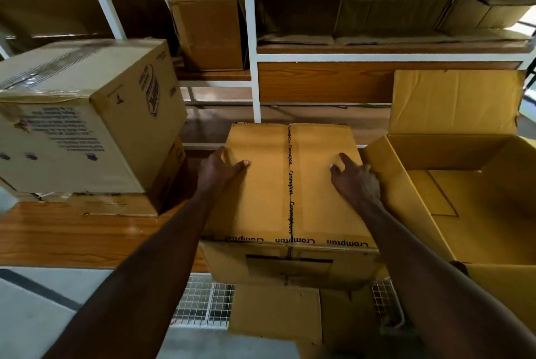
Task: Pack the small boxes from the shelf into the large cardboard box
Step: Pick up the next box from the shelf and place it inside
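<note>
Item: taped Crompton carton (287, 184), sealed, tape seam running down the middle of its top. It sits at the front edge of the wooden shelf (58, 231), its near end overhanging that edge, just beside the open large cardboard box (475, 204) on the right.

Hands: left hand (216, 170) at the carton's left top edge, thumb over the side, fingers (242, 164) spread flat on the top. Right hand (358, 178) on the right top edge, fingers spread wide, touching or nearly touching the open box's near flap. Neither hand is closed around the carton; both press or steady it.

Risks, judged: flat palms give little purchase, so a lift from here could let the carton slip or tip forward off the shelf edge. The right hand may catch between carton and flap. The upright flap could fold inward and block entry.

Containers: large cardboard box open, flaps up, visible floor bare; one corner is hidden. Stacked printed cartons (87, 114) at left are sealed, contents unseen. Further brown boxes (208, 27) on the rear shelves, contents not visible.
</note>
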